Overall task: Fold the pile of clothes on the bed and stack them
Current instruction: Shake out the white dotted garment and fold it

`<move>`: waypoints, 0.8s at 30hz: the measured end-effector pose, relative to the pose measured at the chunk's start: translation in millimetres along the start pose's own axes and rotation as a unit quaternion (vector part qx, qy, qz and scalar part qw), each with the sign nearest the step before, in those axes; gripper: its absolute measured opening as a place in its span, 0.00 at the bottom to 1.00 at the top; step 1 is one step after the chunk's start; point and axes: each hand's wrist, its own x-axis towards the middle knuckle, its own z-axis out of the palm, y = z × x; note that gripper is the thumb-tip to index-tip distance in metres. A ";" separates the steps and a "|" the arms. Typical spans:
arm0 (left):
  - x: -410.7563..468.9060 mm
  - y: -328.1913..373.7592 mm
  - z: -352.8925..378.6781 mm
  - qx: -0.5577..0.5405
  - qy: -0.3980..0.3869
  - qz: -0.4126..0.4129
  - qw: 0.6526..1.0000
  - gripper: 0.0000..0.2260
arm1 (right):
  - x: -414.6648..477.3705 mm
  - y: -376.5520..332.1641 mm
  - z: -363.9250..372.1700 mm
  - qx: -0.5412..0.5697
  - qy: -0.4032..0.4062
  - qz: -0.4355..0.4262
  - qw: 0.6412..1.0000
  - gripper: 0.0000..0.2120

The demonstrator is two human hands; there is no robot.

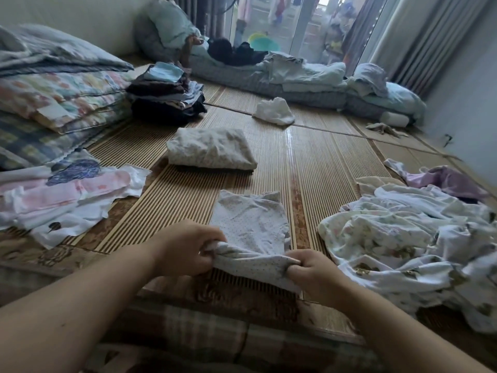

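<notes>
Spreading across the bed, a bamboo mat is seen to carry everything. The unfolded pile is heaped at the right, just beside the right forearm. A stack of folded clothes is set well apart at the far left, and a folded floral garment is laid alone near the middle. The white dotted garment being worked on is spread flat on the mat straight ahead, left of the pile, with its near edge lifted. It is judged light, thin and limp: it will sag and crease wherever it is unsupported, so it is best taken at the two corners of one edge and kept taut. Both arms are reached forward and held low. The near edge is gripped by the left hand and the right hand, knuckles up, with the fingers curled and cloth bunched and pinched inside each fist
</notes>
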 end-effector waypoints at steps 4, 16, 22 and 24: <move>20.7 14.0 -15.0 -0.172 0.073 -0.069 0.980 0.08 | 13.1 -13.1 -30.2 0.195 -0.009 -0.002 0.981 0.14; 73.9 -17.4 11.4 -0.068 0.042 -0.404 0.911 0.31 | 92.7 -0.4 -27.1 0.074 0.069 0.209 0.973 0.23; 70.5 -14.6 15.8 -0.142 0.033 -0.351 0.925 0.30 | 86.3 4.9 -13.1 0.044 0.104 0.213 0.971 0.17; 68.3 -11.0 14.3 -0.231 0.036 -0.324 0.917 0.36 | 82.6 2.2 -8.9 0.061 0.135 0.178 0.973 0.28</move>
